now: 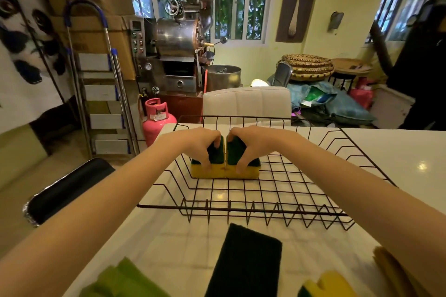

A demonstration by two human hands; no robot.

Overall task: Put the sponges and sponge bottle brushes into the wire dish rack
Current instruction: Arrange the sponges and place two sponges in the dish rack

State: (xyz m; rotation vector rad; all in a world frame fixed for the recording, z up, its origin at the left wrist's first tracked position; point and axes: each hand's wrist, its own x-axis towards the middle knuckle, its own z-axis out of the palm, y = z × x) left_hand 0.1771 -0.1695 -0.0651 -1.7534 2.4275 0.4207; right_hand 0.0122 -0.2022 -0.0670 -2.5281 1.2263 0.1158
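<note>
Both hands hold sponges side by side, touching, on the floor of the wire dish rack point(277, 190): the left hand point(200, 144) has its grip closed on the left sponge point(210, 171), the right hand point(251, 144) on the right sponge point(246, 171). Each is yellow foam with a green scouring face, long axis running 9 to 3 o'clock. A dark scouring pad point(243, 263) waits on the worktop point(398, 152) at 6 o'clock, about equally near either hand.

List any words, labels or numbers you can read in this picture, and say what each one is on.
No text can be read.
Pink gas cylinder: it carries a pale label, too blurred to read.
Control panel on the metal machine: a small display and buttons, no legible markings.
Sponges and wire dish rack: no print visible.
</note>
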